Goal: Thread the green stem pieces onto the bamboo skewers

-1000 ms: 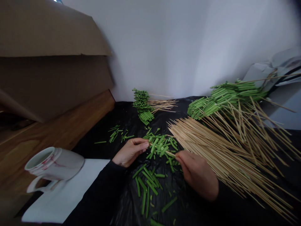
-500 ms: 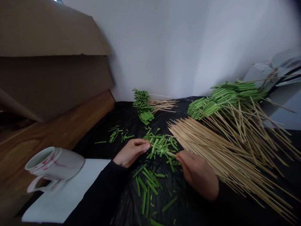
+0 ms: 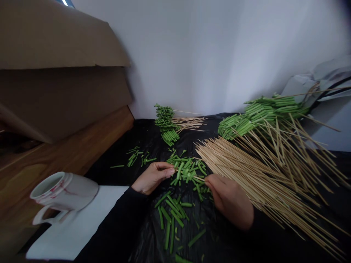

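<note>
My right hand (image 3: 231,200) is closed round a bamboo skewer (image 3: 198,178), whose bare part points left from my fingers. My left hand (image 3: 154,177) pinches at the skewer's other end, where a bit of pale wood shows by the fingertips. Between the hands, green stem pieces appear to sit on the skewer, though they blend with the pile of cut green stems (image 3: 189,165) just behind. Nearer to me lie longer cut stems (image 3: 175,211). To the right of my right hand spreads a big heap of bare bamboo skewers (image 3: 246,171).
Threaded green skewers are stacked at back centre (image 3: 168,126) and back right (image 3: 255,115), against a white wall (image 3: 192,54). Black plastic sheeting (image 3: 115,146) covers the work surface. At left are a mug (image 3: 65,191) on a white sheet (image 3: 90,219) and a cardboard box (image 3: 63,91).
Very little differs. Both hands keep their grips in nearly the same place, and the whole view has shifted slightly.
</note>
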### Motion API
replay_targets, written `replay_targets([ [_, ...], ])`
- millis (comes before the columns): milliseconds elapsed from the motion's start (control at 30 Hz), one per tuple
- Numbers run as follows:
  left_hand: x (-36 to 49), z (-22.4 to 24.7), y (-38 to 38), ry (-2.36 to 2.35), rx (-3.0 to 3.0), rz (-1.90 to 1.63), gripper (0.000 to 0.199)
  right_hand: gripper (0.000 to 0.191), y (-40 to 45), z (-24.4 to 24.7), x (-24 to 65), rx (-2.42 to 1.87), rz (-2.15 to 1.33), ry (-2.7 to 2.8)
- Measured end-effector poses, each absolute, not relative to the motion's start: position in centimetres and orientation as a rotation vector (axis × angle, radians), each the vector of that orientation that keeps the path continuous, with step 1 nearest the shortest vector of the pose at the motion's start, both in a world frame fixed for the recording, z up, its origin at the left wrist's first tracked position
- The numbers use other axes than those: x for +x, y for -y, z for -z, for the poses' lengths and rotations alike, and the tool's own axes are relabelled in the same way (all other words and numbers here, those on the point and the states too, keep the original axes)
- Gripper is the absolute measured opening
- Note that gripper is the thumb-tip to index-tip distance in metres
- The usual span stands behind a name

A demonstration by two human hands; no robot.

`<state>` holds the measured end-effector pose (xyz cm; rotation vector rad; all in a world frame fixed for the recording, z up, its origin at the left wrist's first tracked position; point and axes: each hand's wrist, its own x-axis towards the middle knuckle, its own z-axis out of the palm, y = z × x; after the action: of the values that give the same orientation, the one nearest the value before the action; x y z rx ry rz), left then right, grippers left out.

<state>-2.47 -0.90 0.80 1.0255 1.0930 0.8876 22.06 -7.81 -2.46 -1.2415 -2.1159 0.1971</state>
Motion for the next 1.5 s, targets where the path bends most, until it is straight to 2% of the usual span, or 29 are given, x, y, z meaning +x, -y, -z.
replay_targets([
  [200,-2.6,-2.0,1.3,-1.046,1.36,-0.795,0.038,0.024,7.4,2.0,21.6,-1.204,0.135,2.109],
  [367,-3.0,-5.7,1.0,-1.056,1.606,-0.549,0.024,0.022,7.5,0.8,21.6,-1.061,0.34,1.961],
  [433,-3.8,-8.8,0.2,-1.106,1.736,-0.532,0.021,0.031,7.5,0.3,21.8,-1.092,0.453,1.831],
  [567,-4.4,-15.1,-3.5,-1.237,1.85,-0.877,0.022,0.04,7.5,0.1,22.0,-1.12,0.496,1.766],
  [667,-3.2,-17.3,-8.6,-1.189,2.001,-1.069,0.03,0.041,7.3,0.4,21.9,-1.073,0.456,1.808],
  [800,-1.4,-16.9,-16.3,-1.268,2.419,-1.046,0.031,0.038,7.0,0.7,21.8,-1.032,0.448,1.829],
  [967,-1.2,-15.1,-23.0,-1.367,2.504,-0.996,0.03,0.036,6.4,1.6,22.1,-1.053,0.503,1.867],
  [1133,-2.4,-14.2,-26.2,-1.484,2.472,-0.942,0.03,0.035,6.1,2.5,22.1,-1.036,0.523,1.941],
  [1267,-2.7,-14.8,-24.7,-1.546,2.413,-0.982,0.043,0.034,6.1,2.5,22.0,-1.042,0.503,1.937],
  [1367,-1.8,-14.8,-18.9,-1.419,2.161,-1.228,0.046,0.033,6.2,2.1,22.0,-1.032,0.471,1.924],
  [1400,-1.4,-14.5,-16.1,-1.315,2.008,-1.215,0.046,0.033,6.3,1.8,22.1,-1.024,0.452,1.913],
  [1433,-0.9,-13.9,-13.0,-1.17,1.854,-1.114,0.049,0.033,6.3,1.6,22.2,-1.018,0.42,1.9],
  [1500,0.1,-12.2,-6.9,-0.852,1.611,-0.713,0.075,0.033,6.7,0.8,22.3,-1.017,0.316,1.864],
])
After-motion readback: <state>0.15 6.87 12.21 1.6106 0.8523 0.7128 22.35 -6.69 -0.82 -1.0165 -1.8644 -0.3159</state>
